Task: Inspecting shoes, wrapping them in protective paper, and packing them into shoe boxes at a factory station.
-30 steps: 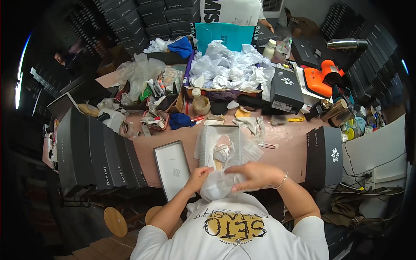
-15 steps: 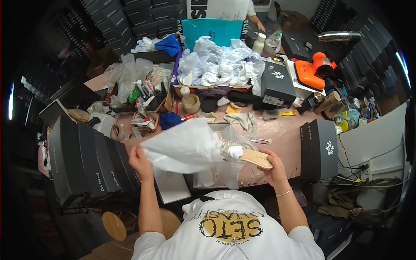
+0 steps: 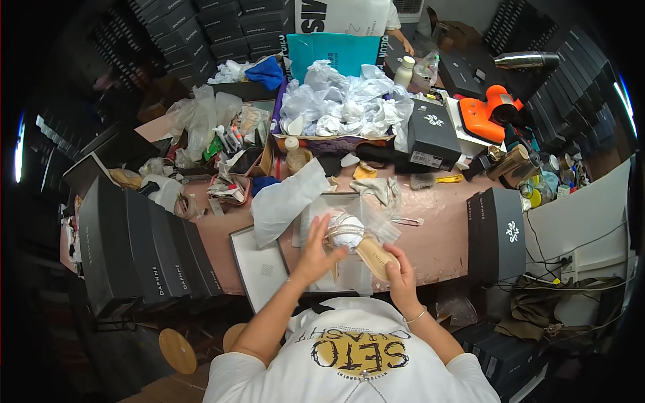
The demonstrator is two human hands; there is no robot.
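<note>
A beige sandal (image 3: 377, 258) with shiny straps is tilted in front of me, a wad of white paper (image 3: 348, 235) stuffed under the straps. My right hand (image 3: 402, 274) is closed around its heel end. At the toe end, my left hand (image 3: 313, 258) has its fingers spread beside the straps; whether they touch is hard to tell. Beyond that hand, a white tissue sheet or sleeve (image 3: 285, 201) lies aslant. Below the sandal is an open shoe box (image 3: 339, 199) with translucent wrapping, its contents partly hidden. The box's lid (image 3: 259, 272) lies beside it, near my left forearm.
Dark shoe boxes (image 3: 154, 248) stand in a row at left, another (image 3: 496, 232) at right. A carton of crumpled white paper (image 3: 332, 142) stands behind. A yellow-handled brush (image 3: 437, 180), a bottle (image 3: 293, 153) and an orange device (image 3: 480, 119) are farther off. Another person's hand (image 3: 407, 46) shows at the back.
The white sheet has left my left hand and now lies on the table behind. My left hand has moved right to the sandal's toe. My right hand has brought the sandal lower and slightly left.
</note>
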